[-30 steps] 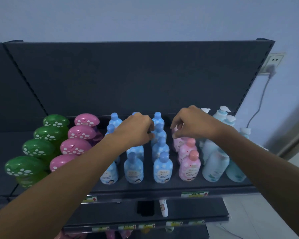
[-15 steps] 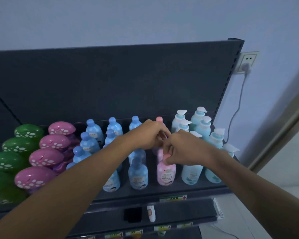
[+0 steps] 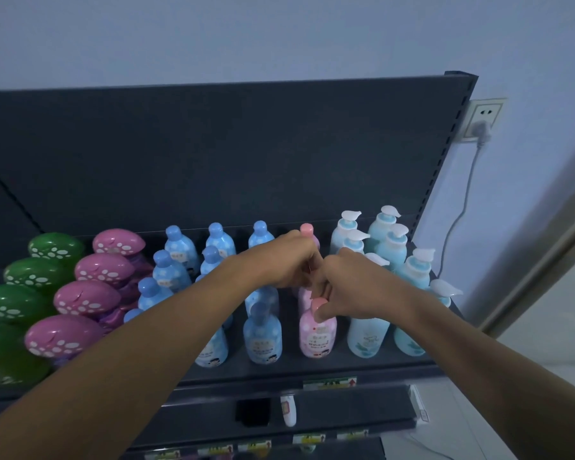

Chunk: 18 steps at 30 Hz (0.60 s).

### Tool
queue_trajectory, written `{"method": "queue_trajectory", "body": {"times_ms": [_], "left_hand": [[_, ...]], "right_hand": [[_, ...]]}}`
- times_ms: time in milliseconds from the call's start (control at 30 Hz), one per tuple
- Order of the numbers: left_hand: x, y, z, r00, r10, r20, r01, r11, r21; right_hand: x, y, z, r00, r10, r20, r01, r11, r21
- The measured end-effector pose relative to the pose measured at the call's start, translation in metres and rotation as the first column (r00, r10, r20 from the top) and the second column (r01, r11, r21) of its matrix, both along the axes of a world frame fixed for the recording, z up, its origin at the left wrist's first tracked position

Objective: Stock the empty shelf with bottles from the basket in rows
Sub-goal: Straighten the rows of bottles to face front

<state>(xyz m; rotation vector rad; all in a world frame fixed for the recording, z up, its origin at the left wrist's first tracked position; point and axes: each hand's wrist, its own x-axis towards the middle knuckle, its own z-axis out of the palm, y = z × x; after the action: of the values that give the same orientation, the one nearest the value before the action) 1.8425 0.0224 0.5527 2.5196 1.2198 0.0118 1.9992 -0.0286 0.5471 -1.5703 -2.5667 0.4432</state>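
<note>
A dark back panel (image 3: 246, 154) fills the middle of the frame, with a grey shelf (image 3: 312, 366) running across the lower half, stocked in rows front to back. Green bottles (image 3: 30, 273) with white-spotted caps line the far left. Beside them stand spotted pink-capped bottles (image 3: 103, 270), then three rows of blue bottles (image 3: 263, 336) toward the centre, partly hidden behind the person's left forearm. At right stand two rows of pale pump bottles (image 3: 367, 336), reaching to the shelf's right end. Between the blue bottles and the pump bottles runs a single row of pink bottles. Its rear bottle (image 3: 307, 230) shows only a cap at the back panel, and the front pink bottle (image 3: 316, 340) stands upright near the shelf edge.

Both arms reach in from the lower corners and meet over that pink row at centre frame. The right hand (image 3: 359, 287) pinches the cap of the front pink bottle with curled fingers. The left hand (image 3: 286, 263), just behind and touching it, has its fingers curled, though what they hold, if anything, is hidden.

A wall socket (image 3: 483, 119) at upper right carries a plug, its cord (image 3: 458, 214) hanging down the wall. A price tag (image 3: 329, 382) sits on the shelf's front edge.
</note>
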Motion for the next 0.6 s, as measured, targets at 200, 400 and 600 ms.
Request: {"method": "queue_trajectory", "body": {"times_ms": [200, 400, 600], "left_hand": [[-0.002, 0.003, -0.002, 1.0, -0.028, -0.004, 0.028, 0.999, 0.023], [-0.007, 0.011, -0.013, 0.998, -0.018, 0.058, 0.02, 0.999, -0.03], [-0.02, 0.036, -0.008, 0.988, 0.064, 0.137, -0.064, 0.998, -0.003]], "right_hand": [[-0.002, -0.001, 0.002, 1.0, -0.001, 0.011, 0.001, 1.0, 0.014], [-0.001, 0.0, 0.006, 1.0, -0.001, 0.011, 0.001, 0.999, -0.033], [0.014, 0.034, 0.014, 0.994, -0.111, -0.015, 0.111, 0.993, 0.031]]}}
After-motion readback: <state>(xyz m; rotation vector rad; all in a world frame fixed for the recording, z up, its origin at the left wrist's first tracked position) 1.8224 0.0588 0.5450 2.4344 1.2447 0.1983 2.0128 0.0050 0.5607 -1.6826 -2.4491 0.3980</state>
